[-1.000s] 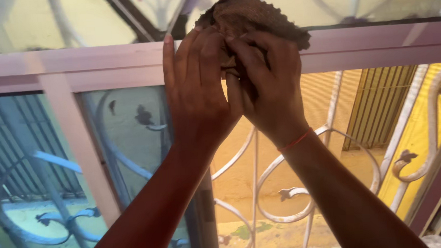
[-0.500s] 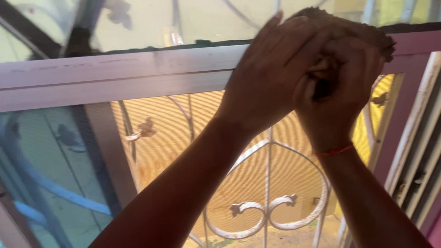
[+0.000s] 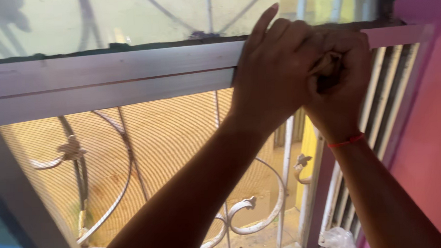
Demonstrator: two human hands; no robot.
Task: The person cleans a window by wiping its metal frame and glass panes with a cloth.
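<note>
Rising from the bottom edge of the view, two bare forearms reach up and meet at the horizontal pale pinkish metal window rail [image 3: 107,77], close to its right end. The left hand [image 3: 273,71] lies with its back to the camera, its fingers curled over the rail and its index finger pointing straight up past the rail's top edge; its grip is closed loosely against the other hand, though whether it pinches the cloth itself cannot be told. The right hand [image 3: 341,77], with a thin red thread bracelet [image 3: 346,142] round the wrist, is balled into a fist and closed on a crumpled brown woven cloth [image 3: 328,65], of which only a small bunched fold shows between the knuckles of both hands, pressed against the rail near its right end. Just right of the hands stands a pink painted wall [image 3: 432,128], and beside it the vertical white bars of the window frame's right side [image 3: 381,110]. At the lower right corner lies a bit of clear crumpled plastic [image 3: 337,239]. Behind the rail, a white wrought-iron grille with curling scrolls [image 3: 245,208] fills the opening, and farther off a tan outdoor wall [image 3: 181,136] shows through it. Above the rail, a frosted pale green glass pane [image 3: 124,16] shows faint grille shadows.
</note>
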